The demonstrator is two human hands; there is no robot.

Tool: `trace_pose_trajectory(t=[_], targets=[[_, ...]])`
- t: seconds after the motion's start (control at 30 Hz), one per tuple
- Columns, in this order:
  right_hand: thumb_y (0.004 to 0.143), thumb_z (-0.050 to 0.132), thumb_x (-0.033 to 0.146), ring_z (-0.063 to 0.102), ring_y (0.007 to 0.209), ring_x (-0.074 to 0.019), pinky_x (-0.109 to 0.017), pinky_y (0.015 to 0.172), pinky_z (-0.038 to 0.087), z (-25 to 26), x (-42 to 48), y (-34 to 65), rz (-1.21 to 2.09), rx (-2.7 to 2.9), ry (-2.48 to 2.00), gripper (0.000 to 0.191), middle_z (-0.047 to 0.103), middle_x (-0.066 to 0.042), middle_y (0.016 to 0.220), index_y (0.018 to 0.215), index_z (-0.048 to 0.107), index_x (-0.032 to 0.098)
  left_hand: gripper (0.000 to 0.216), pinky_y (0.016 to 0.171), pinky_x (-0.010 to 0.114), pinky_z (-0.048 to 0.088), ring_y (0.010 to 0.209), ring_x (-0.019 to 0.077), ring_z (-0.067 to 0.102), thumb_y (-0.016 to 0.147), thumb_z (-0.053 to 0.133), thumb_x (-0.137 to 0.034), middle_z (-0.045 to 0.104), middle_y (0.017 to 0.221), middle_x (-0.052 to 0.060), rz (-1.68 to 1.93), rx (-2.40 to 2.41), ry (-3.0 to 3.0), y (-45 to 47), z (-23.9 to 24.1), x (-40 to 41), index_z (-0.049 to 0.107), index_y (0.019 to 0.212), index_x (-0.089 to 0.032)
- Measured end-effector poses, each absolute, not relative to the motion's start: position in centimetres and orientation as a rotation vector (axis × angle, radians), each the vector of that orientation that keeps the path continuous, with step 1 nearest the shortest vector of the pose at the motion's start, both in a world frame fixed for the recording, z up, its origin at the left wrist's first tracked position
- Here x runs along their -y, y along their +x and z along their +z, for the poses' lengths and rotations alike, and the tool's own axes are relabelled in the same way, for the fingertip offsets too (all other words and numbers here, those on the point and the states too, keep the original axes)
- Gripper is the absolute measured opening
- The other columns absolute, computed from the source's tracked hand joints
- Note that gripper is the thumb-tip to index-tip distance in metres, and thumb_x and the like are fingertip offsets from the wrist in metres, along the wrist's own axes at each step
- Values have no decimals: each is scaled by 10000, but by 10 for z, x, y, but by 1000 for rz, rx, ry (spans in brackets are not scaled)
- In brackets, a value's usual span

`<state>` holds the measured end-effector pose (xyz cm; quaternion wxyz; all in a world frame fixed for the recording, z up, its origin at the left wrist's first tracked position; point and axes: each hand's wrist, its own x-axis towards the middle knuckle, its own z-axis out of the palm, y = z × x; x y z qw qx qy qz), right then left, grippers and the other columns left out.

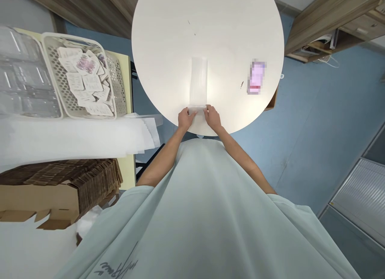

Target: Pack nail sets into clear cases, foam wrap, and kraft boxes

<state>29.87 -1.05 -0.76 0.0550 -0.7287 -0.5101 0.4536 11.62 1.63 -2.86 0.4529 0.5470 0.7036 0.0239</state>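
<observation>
A long, narrow, translucent white strip (199,80) lies flat on the round white table (168,50), running away from me. My left hand (186,118) and my right hand (212,116) pinch its near end at the table's front edge, fingers curled on it from either side. The near end looks folded or rolled over between my fingers.
A small pink-and-white object (256,77), blurred out, lies on the table's right side. To my left stand a white perforated basket of small cards (87,80), clear plastic trays (21,74), stacked white sheets (75,136) and a cardboard box (60,191). Blue floor lies to the right.
</observation>
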Motion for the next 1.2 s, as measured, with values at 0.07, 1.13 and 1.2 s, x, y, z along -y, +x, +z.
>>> trace_pose_trajectory(t=[0.07,1.13,1.2], targets=[[1212,432,346,732,1301,-339,-532,1180,603,-12,-2,300,1371,1534,-2258,409,732,-203,1484,1515,645,173,307,858,387,553,910,274,671,1016,783,-425,707,899,62,14,-1758,1354,120,-29,-25,587,861,-246],[1178,382,281,222,1843,-335,-572,1429,420,-20,73,307,1276,2357,-1760,693,265,-214,1942,1837,359,66,891,1489,589,230,1792,349,354,1024,742,-491,402,1897,170,-79,-1173,1829,91,-24,25,442,1802,-176],[1203,356,360,270,1831,-337,-579,1422,434,-19,81,310,1302,2325,-1737,684,283,-220,1936,1825,382,76,908,1484,570,256,1779,346,384,982,799,-457,411,1892,171,-66,-1183,1785,88,-25,33,470,1781,-178]])
